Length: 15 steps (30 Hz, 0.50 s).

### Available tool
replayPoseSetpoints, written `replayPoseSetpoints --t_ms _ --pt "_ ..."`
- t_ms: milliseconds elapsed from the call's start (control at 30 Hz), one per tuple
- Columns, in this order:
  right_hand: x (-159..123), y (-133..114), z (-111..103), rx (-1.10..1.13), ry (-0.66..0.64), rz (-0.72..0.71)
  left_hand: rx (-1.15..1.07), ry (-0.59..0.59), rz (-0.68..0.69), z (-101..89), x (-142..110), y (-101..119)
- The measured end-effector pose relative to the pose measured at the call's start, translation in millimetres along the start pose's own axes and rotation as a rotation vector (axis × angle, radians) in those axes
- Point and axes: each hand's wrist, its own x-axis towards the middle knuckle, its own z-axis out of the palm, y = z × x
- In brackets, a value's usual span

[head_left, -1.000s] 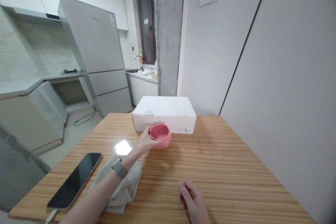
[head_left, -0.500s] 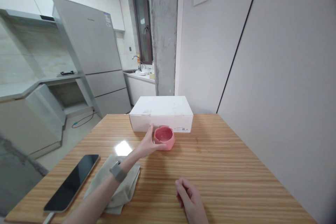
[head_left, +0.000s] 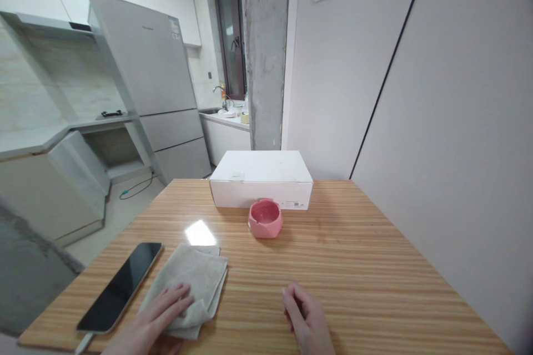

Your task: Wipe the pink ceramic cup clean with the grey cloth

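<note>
My left hand (head_left: 156,316) rests on a folded grey-green cloth (head_left: 204,277) at the table's front left. Its fingers lie stretched out over the fabric and grip nothing. My right hand (head_left: 306,316) is on the wooden table near the front edge, fingers curled into a loose fist with nothing visible in them. Farther back, a pink ashtray (head_left: 265,227) with a notched rim stands upright in front of a white box (head_left: 237,194). Neither hand touches the ashtray.
A dark-screened phone (head_left: 120,288) with a white cable plugged in lies left of the cloth. The wooden table (head_left: 366,266) narrows toward the back. Beyond it stand a concrete pillar (head_left: 266,55), a grey fridge (head_left: 145,66) and a white wall panel (head_left: 341,66).
My left hand has let go of the pink ashtray and come back toward me onto the cloth. The ashtray stays by the box. My right hand keeps its place.
</note>
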Motion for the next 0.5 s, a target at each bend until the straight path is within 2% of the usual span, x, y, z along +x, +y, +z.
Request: replayPoseSetpoints --t_ms 100,167,233,333,400,467,500 --pt "1 -1 5 0.025 0.045 0.029 0.111 0.04 0.081 6.8 3 2" --pt "3 -4 8 0.095 0.084 0.106 0.131 0.128 0.032 10.9 14 7" --pt "6 -10 7 0.236 0.082 0.228 0.077 0.207 -0.086 14.9 29 20" --pt "10 -24 1 0.567 0.002 0.403 -0.093 0.294 -0.264 23.0 54 56" --pt "11 -34 -6 0.81 -0.111 0.501 -0.235 0.321 -0.298 33.5 68 87" --pt "11 -42 -12 0.984 -0.245 0.565 -0.362 0.281 -0.242 49.8 77 115" --pt "11 -45 -15 1.035 -0.289 0.567 -0.409 0.239 -0.16 59.9 80 126"
